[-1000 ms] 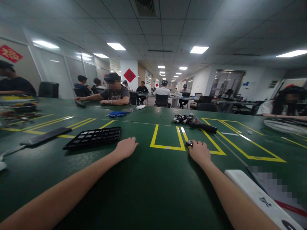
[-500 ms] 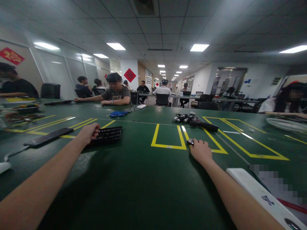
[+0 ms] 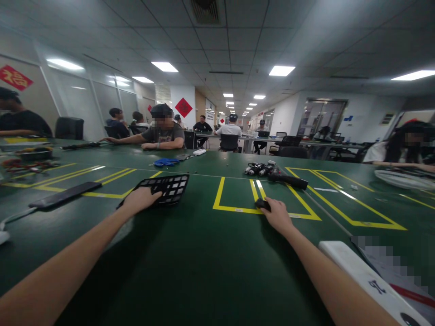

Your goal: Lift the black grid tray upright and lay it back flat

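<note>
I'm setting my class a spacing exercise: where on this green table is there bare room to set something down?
Bare green table lies between the forearms, nearer than the black grid tray and yellow tape; another patch sits inside the tape's left section. It's crowded beyond the right hand, where a dark-and-silver pile and black tube cluster.

A black, rectangular gridded tray [image 3: 173, 186], its open cells in rows, slants over the green counter [image 3: 204, 258], left of centre. Well to its right, 1 small dark object [image 3: 262, 204], kind unclear, overlaps yellow tape [image 3: 238, 210].
</note>
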A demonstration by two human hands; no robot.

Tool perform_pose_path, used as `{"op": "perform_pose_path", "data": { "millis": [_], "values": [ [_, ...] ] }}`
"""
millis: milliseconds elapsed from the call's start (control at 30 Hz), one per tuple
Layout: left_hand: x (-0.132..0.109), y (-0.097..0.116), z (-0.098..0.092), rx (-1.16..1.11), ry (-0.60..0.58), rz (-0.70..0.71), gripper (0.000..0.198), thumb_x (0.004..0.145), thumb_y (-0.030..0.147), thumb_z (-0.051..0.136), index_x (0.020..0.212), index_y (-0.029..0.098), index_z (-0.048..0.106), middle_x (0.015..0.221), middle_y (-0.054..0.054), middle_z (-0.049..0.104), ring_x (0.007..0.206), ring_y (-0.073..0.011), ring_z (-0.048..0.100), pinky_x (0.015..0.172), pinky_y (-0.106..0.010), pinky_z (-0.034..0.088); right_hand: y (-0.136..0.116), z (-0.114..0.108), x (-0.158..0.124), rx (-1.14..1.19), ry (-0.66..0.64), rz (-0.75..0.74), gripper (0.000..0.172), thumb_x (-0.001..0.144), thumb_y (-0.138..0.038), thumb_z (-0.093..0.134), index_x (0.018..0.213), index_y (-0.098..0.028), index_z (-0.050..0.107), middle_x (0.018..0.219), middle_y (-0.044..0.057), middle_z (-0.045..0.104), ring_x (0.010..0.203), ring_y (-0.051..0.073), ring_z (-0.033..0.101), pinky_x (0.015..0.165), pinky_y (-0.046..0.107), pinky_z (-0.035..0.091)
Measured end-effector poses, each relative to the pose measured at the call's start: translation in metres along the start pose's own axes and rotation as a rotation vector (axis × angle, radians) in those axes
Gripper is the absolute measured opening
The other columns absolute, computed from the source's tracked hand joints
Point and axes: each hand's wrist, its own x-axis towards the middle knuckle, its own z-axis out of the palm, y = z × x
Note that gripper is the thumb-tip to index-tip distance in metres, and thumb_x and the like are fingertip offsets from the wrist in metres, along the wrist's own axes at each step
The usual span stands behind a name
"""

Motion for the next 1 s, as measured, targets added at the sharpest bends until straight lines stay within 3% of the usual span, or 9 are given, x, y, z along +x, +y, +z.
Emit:
{"op": "perform_pose_path", "data": {
  "millis": [67,200,300,400,533,700,1000],
  "values": [
    [-0.014,0.033,0.008,-0.029,0.010,0.058,0.040,0.075,0.051,0.038,0.072,0.014,0.054,0.083,-0.017,0.061,0.085,-0.0306,0.057,0.069,-0.037,0.041,-0.014,0.004,-0.004,0.214,-0.025,-0.070,0.046,0.077,-0.025,0.051,0.122,-0.012,0.047,0.121,0.011,0.053,0.115,0.023,0.042,0.098,0.037,0.032],
    [-0.054,0.101,0.030,-0.283,0.000,0.424,0.031,0.080,0.044,0.034,0.081,0.017,0.049,0.078,-0.007,0.056,0.072,-0.0201,0.053,0.063,-0.029,0.038,-0.046,0.017,-0.020,0.648,-0.142,-0.245,0.047,0.075,-0.026,0.055,0.121,-0.016,0.048,0.120,0.009,0.053,0.109,0.021,0.048,0.096,0.037,0.036],
    [-0.082,0.128,0.043,-0.413,-0.034,0.618,0.028,0.080,0.044,0.038,0.084,0.017,0.047,0.078,-0.004,0.051,0.070,-0.0176,0.049,0.062,-0.028,0.037,-0.058,0.029,-0.030,0.851,-0.193,-0.371,0.041,0.073,-0.025,0.059,0.113,-0.018,0.053,0.117,0.007,0.056,0.110,0.022,0.049,0.096,0.040,0.036],
    [-0.099,0.134,0.050,-0.453,-0.082,0.674,0.028,0.079,0.043,0.040,0.087,0.017,0.046,0.077,-0.003,0.048,0.070,-0.0172,0.046,0.063,-0.028,0.036,-0.060,0.034,-0.034,0.910,-0.221,-0.459,0.035,0.071,-0.022,0.060,0.106,-0.018,0.058,0.115,0.007,0.057,0.112,0.024,0.047,0.096,0.044,0.037],
    [-0.107,0.130,0.051,-0.490,-0.156,0.640,0.032,0.078,0.040,0.042,0.099,0.016,0.043,0.077,-0.002,0.047,0.070,-0.0167,0.046,0.061,-0.028,0.036,-0.061,0.028,-0.038,0.855,-0.199,-0.523,0.035,0.074,-0.026,0.057,0.109,-0.021,0.058,0.117,0.006,0.057,0.114,0.023,0.046,0.099,0.044,0.034],
    [-0.108,0.129,0.046,-0.484,-0.231,0.639,0.033,0.076,0.043,0.048,0.096,0.017,0.045,0.077,-0.001,0.045,0.068,-0.0150,0.044,0.061,-0.027,0.036,-0.065,0.014,-0.043,0.824,-0.204,-0.620,0.037,0.077,-0.038,0.055,0.111,-0.025,0.057,0.119,0.004,0.057,0.113,0.020,0.047,0.101,0.042,0.033],
    [-0.102,0.123,0.046,-0.653,-0.406,0.669,0.033,0.076,0.042,0.051,0.095,0.017,0.044,0.074,0.002,0.038,0.064,-0.0113,0.038,0.057,-0.023,0.035,-0.075,-0.006,-0.046,0.792,-0.330,-0.705,0.039,0.078,-0.042,0.051,0.112,-0.023,0.056,0.121,0.005,0.055,0.114,0.021,0.047,0.102,0.042,0.033]
  ]
}}
